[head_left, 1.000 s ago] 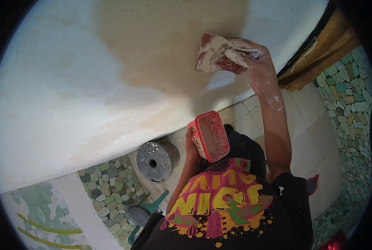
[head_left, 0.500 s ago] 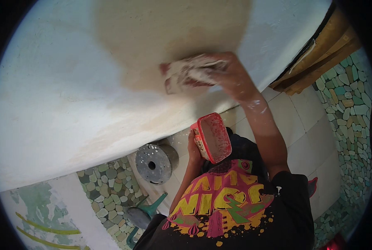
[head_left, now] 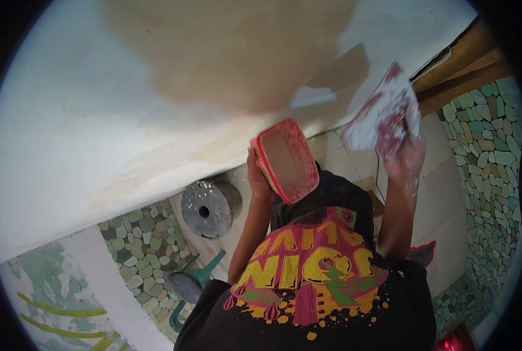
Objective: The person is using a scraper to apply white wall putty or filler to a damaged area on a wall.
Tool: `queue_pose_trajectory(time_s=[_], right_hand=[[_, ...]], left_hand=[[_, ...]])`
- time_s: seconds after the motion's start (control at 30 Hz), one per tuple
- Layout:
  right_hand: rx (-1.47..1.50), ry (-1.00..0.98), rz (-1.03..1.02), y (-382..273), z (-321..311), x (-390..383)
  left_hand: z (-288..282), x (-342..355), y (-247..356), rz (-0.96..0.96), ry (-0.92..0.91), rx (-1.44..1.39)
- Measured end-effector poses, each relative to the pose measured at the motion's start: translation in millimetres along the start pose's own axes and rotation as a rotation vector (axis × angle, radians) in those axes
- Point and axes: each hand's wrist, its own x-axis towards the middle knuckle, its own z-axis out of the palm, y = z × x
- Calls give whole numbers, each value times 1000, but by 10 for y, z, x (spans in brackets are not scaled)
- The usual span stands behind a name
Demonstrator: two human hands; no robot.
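My left hand grips the side of a red-rimmed plastic tub, tilted so its inside shows. Smooth beige-white paste lies in it, and dried smears coat its inner walls. My right hand is raised at the right, closed on a flat red piece smeared with white paste; motion blurs it, and I cannot tell whether it is stiff or cloth. It is held apart from the pale wall. White smears mark my right wrist.
A grey, paint-spattered round drum stands by the wall's foot at left. Near it is a green-legged thing with a grey top. Brown sheets lean at the right. The floor has pale tiles and pebble-patterned areas.
My right hand has drawn the paste-smeared red piece off the wall, moving right. My left hand and the tub have shifted a little up and left in the view.
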Motion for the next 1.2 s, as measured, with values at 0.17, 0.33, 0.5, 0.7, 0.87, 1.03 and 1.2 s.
queue_pose_trajectory(time_s=[0.17, 0.33, 0.5, 0.7, 0.87, 1.03, 1.2], right_hand=[[-928, -50, 16, 346, 273, -531], [-1516, -290, -380, 686, 534, -451], [-1789, -169, -376, 783, 603, -286], [-1711, -170, -345, 871, 412, 0], [-1704, -308, -251, 809, 311, 154], [-1593, -329, -364, 826, 250, 144], [-1727, -221, -311, 795, 364, 46]], left_hand=[[223, 218, 95, 151, -121, 120], [416, 357, 21, 196, -298, -13], [510, 424, -166, 178, -253, 80], [440, 519, -243, 171, -209, 245], [450, 500, -170, 150, -192, 312], [423, 559, -85, 188, -218, 300], [371, 596, -105, 207, -222, 208]])
